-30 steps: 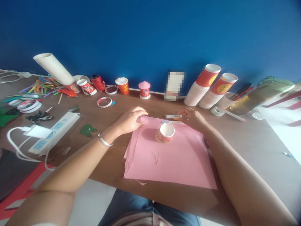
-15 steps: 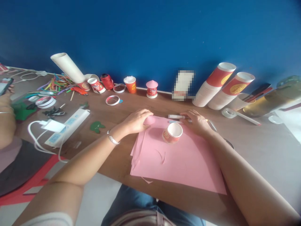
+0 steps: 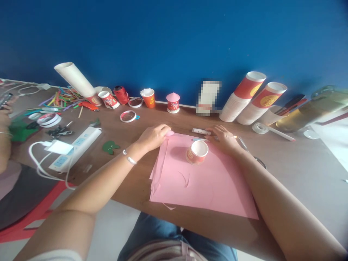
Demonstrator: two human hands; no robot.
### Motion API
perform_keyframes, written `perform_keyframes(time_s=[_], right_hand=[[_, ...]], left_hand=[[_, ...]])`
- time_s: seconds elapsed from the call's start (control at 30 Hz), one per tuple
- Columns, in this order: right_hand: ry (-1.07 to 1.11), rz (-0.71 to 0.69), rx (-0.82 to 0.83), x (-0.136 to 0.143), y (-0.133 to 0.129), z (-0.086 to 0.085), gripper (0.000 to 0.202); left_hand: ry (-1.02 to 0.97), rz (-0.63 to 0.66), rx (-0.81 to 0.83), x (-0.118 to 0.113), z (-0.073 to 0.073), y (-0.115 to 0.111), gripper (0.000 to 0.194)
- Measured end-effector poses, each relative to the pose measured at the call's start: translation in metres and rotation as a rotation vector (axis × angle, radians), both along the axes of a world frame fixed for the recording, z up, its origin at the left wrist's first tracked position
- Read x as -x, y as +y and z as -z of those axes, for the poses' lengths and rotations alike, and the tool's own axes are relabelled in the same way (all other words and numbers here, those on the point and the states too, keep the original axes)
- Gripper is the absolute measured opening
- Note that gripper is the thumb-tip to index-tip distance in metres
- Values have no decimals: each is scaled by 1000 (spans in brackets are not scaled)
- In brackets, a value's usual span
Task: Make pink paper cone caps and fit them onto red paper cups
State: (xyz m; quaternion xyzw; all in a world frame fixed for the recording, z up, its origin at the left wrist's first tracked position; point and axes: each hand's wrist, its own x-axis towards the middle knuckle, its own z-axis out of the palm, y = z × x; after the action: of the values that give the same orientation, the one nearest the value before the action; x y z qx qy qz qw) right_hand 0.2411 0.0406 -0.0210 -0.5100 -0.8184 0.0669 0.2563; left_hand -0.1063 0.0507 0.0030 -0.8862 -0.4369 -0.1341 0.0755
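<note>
My left hand [image 3: 155,137] is closed on a small piece of pink paper [image 3: 170,133] at the far left corner of a stack of pink paper sheets [image 3: 217,188]. Most of that small piece is hidden by the fingers. My right hand [image 3: 223,138] lies palm down at the stack's far right side, fingers extended. Its fingertips touch the end of a white marker-like tube [image 3: 200,131], and a thin light-blue pen [image 3: 200,139] lies just below. Between the hands a short, cut-down red and white paper cup [image 3: 196,153] stands upright on the paper.
Along the blue wall stand a pink-roofed cup [image 3: 173,103], an orange cup [image 3: 148,98] and stacked paper cups [image 3: 243,96]. A tape roll [image 3: 260,128] and scissors [image 3: 260,162] lie right. At left are a power strip [image 3: 76,149] and another person's arm [image 3: 4,134].
The pink piece has turned flatter, and less of it shows beyond my left fingers. My right hand stays by the white tube. The view has shifted slightly.
</note>
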Motion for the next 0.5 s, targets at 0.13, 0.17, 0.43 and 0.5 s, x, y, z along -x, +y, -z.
perform_keyframes(time_s=[0.13,0.17,0.43,0.5], right_hand=[[10,8,-1,1,0,2,21],[14,15,-3,1,0,2,20],[123,88,-110,6,-2,-13,21],[237,143,-140,10,-9,-27,21]], left_hand=[[-90,29,-127,1,1,2,15],[-131,41,-157,0,1,2,13],[-640,244,-298,-23,-30,-5,33],[-738,245,-339,-32,-41,-6,29]])
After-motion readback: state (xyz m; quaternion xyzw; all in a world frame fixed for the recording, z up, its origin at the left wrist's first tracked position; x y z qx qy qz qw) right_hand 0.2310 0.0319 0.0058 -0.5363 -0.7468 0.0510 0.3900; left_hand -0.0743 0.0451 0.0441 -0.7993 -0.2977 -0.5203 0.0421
